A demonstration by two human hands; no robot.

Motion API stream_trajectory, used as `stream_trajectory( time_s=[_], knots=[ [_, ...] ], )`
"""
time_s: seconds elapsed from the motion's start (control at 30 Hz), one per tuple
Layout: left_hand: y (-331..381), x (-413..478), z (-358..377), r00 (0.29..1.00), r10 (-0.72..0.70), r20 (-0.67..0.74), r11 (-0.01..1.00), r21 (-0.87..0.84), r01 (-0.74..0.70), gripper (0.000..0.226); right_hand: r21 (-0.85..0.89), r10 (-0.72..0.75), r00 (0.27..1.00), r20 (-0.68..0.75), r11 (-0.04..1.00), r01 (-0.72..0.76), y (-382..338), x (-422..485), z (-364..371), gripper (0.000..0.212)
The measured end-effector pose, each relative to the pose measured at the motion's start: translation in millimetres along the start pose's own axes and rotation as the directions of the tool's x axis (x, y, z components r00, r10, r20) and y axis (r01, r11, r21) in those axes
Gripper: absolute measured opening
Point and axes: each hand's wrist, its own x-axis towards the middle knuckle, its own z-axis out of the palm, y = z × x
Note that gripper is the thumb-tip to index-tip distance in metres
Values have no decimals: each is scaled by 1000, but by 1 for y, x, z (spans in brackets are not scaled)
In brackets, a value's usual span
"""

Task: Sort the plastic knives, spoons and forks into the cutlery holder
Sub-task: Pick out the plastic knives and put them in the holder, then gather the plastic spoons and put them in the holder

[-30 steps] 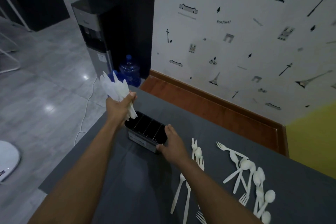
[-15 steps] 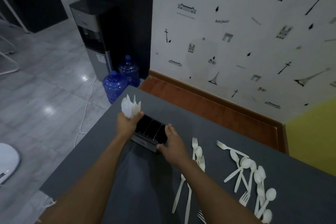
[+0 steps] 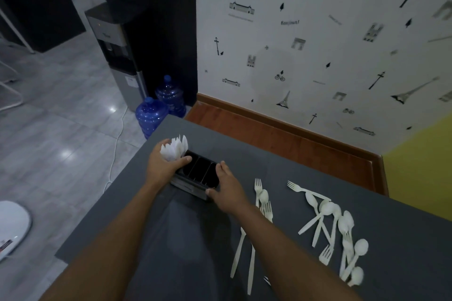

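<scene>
A black cutlery holder [image 3: 198, 178] with several compartments stands near the far left of the grey table [image 3: 305, 173]. My left hand [image 3: 162, 165] grips a bunch of white plastic knives [image 3: 175, 148], standing upright in the holder's leftmost compartment with their tips sticking up. My right hand [image 3: 227, 189] holds the holder's right end, thumb on the front, fingers on the rim. White plastic forks and spoons [image 3: 263, 199] lie just right of that hand. A larger heap of spoons and forks [image 3: 340, 225] lies further right.
The table's left edge drops to a tiled floor with two blue water bottles [image 3: 156, 112] and a water dispenser [image 3: 115, 46]. A patterned wall [image 3: 318, 44] with a wooden ledge [image 3: 281, 134] runs behind the table.
My left hand has come down from above the holder, lowering the bunch of knives into the leftmost compartment. My right hand has stayed on the holder.
</scene>
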Motion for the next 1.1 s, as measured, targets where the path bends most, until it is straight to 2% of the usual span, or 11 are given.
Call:
stream_trajectory(
  time_s=[0.1, 0.27, 0.4, 0.5, 0.63, 0.77, 0.93, 1.1],
  knots=[
    [13, -6, -2, 1000, 29, -10, 995, 93, -28, 103, 11, -1, 1000, 27, 1000, 1, -1, -2, -7, 96],
    [42, -5, -2, 992, 120, 44, 950, 287, -127, 108, 14, 7, 1000, -12, 1000, -7, 11, -11, -29, 88],
    [73, -6, 7, 975, 208, 75, 860, 460, -219, 102, 8, 46, 997, -54, 999, -46, 41, -25, -63, 83],
    [95, -14, 29, 938, 309, 156, 774, 533, -344, 92, 1, 104, 990, -98, 994, -105, 73, -42, -95, 79],
    [120, -35, 77, 853, 412, 319, 660, 541, -521, 76, -24, 216, 965, -147, 975, -222, 126, -71, -138, 79],
    [137, -67, 136, 779, 436, 451, 579, 522, -626, 69, -35, 298, 933, -201, 950, -311, 175, -111, -177, 77],
    [134, -104, 187, 746, 377, 549, 579, 488, -653, 58, -9, 367, 898, -241, 925, -380, 218, -147, -192, 75],
    [117, -125, 209, 771, 290, 567, 611, 511, -605, 49, 84, 404, 880, -249, 914, -396, 231, -157, -178, 64]
  ],
)
